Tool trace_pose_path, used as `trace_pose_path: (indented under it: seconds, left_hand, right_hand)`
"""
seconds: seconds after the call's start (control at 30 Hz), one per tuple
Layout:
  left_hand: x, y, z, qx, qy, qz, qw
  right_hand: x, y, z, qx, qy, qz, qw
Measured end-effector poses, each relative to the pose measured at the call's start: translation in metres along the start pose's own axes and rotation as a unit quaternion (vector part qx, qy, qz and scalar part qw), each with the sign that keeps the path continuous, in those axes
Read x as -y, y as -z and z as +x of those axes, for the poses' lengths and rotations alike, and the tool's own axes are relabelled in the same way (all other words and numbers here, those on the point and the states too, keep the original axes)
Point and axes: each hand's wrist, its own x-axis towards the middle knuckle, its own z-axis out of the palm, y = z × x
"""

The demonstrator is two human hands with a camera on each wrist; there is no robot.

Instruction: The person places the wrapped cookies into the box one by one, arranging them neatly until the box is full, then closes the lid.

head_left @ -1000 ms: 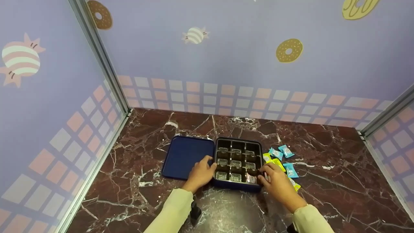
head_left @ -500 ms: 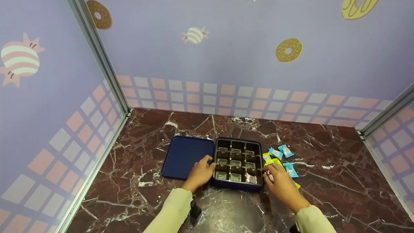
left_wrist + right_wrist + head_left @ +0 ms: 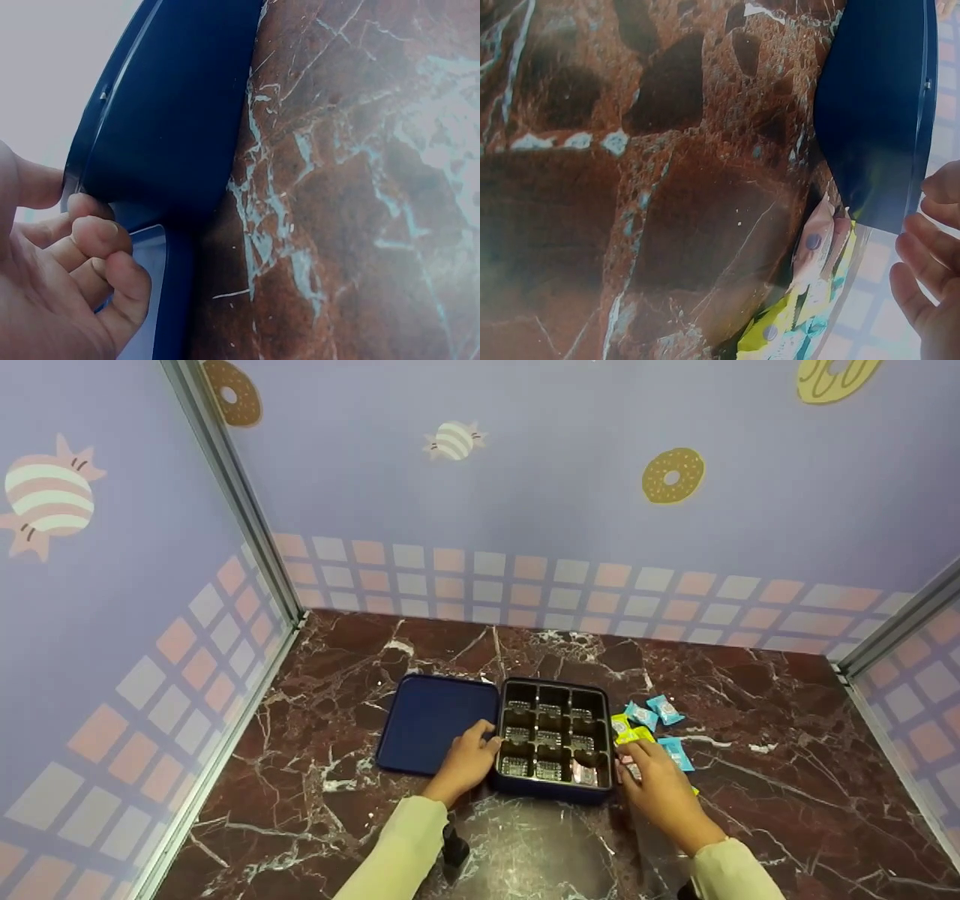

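Note:
A dark blue box [image 3: 551,793] with a black compartment insert stands at the table's middle. My left hand [image 3: 465,761] grips its left edge, thumb and fingertips at the rim and side wall in the left wrist view. A pink packet [image 3: 584,772] lies in the box's front right compartment. Just off the box's right side, my right hand [image 3: 661,786] hovers with loosely bent fingers over the wrapped packets. Beneath it, pink packets [image 3: 814,247] lie on the table against the box, partly hidden by the hand in the head view. Nothing shows between its fingers in the right wrist view.
The blue lid [image 3: 435,720] lies flat to the left of the box. Yellow packets [image 3: 622,727] and blue packets [image 3: 665,709] are scattered to its right. Printed panels [image 3: 525,495] stand behind and at both sides of the marbled table [image 3: 360,817].
My right hand has moved right, from the rim by the front right compartment to the packets beside the box. The left hand stays on the box's left edge.

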Motion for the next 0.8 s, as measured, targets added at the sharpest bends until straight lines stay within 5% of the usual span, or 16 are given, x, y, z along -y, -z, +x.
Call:
trace_pose_path:
  seconds: [0.8]
  left_hand:
    - [-0.001, 0.005, 0.001, 0.020, -0.012, -0.014, 0.9996]
  right_hand:
    - [-0.011, -0.002, -0.009, 0.030, -0.017, -0.029, 0.999]
